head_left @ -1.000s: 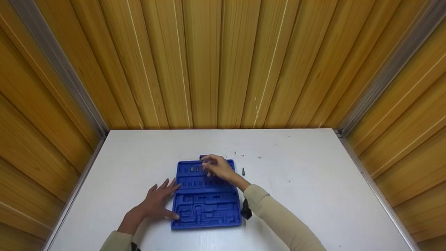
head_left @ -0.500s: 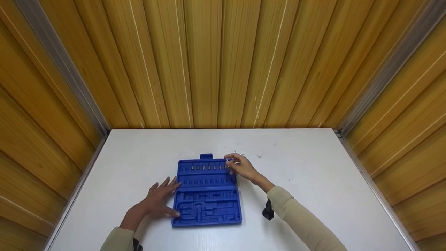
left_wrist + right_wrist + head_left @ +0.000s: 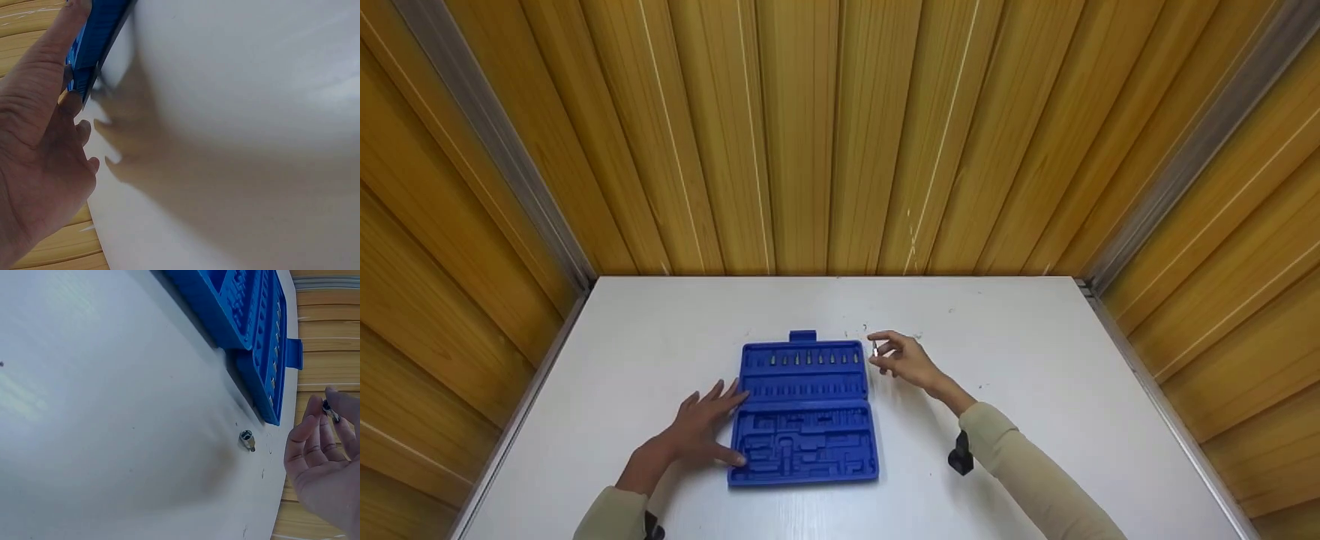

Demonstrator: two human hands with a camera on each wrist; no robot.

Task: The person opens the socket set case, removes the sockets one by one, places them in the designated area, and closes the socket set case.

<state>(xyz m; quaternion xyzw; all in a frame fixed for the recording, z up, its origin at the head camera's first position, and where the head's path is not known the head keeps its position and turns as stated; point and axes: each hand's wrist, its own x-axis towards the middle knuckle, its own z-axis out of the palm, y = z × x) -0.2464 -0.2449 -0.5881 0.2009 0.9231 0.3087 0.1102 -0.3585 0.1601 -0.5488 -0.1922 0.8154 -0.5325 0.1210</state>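
Note:
A blue plastic tool case (image 3: pixel 802 406) lies unfolded on the white table. My left hand (image 3: pixel 701 431) rests along its left side, fingers spread, thumb on the lower-left corner and fingertips at the edge near the hinge. Just off the upper right corner, my right hand (image 3: pixel 910 364) pinches a small metal bit socket (image 3: pixel 331 410) between thumb and fingers. Several similar bits (image 3: pixel 821 358) stand in the top row of the case. Another bit socket (image 3: pixel 247 440) is on the table to the case's right in the right wrist view; my right hand hides it in the head view.
The white table (image 3: pixel 1035 420) reaches back to a wood-patterned wall (image 3: pixel 832 135), with similar walls at both sides. A latch tab (image 3: pixel 802 335) juts from the case's far edge. Small dark specks dot the table behind the right hand.
My right hand has moved right, from over the case's upper row to beyond its right edge, uncovering the row of bits. The left hand has stayed at the case's left side.

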